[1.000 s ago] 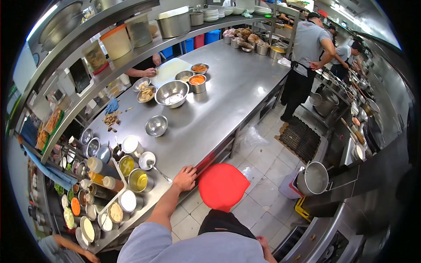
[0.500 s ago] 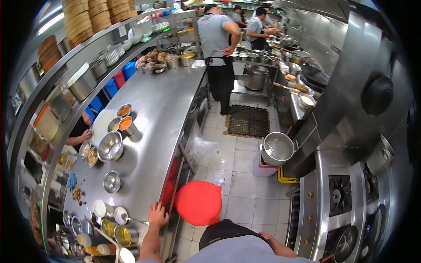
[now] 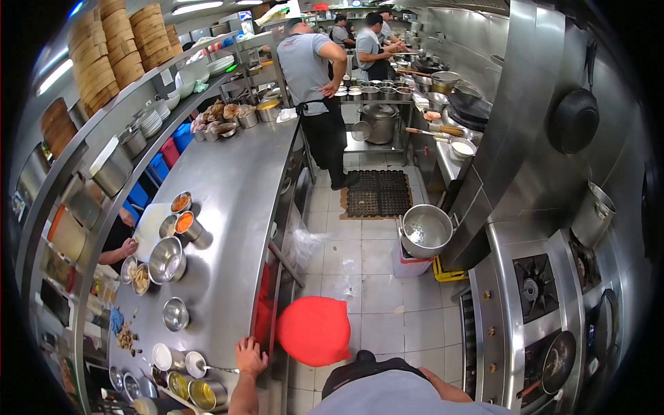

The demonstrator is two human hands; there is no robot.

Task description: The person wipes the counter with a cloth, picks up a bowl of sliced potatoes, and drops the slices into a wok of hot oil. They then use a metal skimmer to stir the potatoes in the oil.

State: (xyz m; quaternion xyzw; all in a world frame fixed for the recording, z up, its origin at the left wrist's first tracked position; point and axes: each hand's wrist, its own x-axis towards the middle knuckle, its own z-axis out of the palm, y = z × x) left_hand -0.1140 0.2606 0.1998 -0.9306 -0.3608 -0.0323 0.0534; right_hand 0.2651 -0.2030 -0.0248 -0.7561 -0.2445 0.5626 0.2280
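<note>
My left hand (image 3: 250, 356) rests on the front edge of the steel table (image 3: 238, 207), fingers somewhat apart and no object in them. Close beside it lies a spoon (image 3: 220, 369) whose bowl end reaches a small white container (image 3: 196, 364). To the right of this hand is a red round-topped stool or lid (image 3: 315, 330), lower than the tabletop. My right forearm (image 3: 446, 389) is bent in at my hip; the fingers of that hand are hidden by my body.
Several steel bowls (image 3: 167, 261) stand on the table, with sauce pots at the near end. A large pot (image 3: 425, 232) sits on a bucket right of the aisle. Gas burners (image 3: 532, 287) and a frying pan (image 3: 558, 362) are at right. A co-worker (image 3: 311, 76) stands ahead.
The view has shifted slightly, so most things appear further left. My left hand stays on the table edge. My right hand has slipped out of sight behind my body.
</note>
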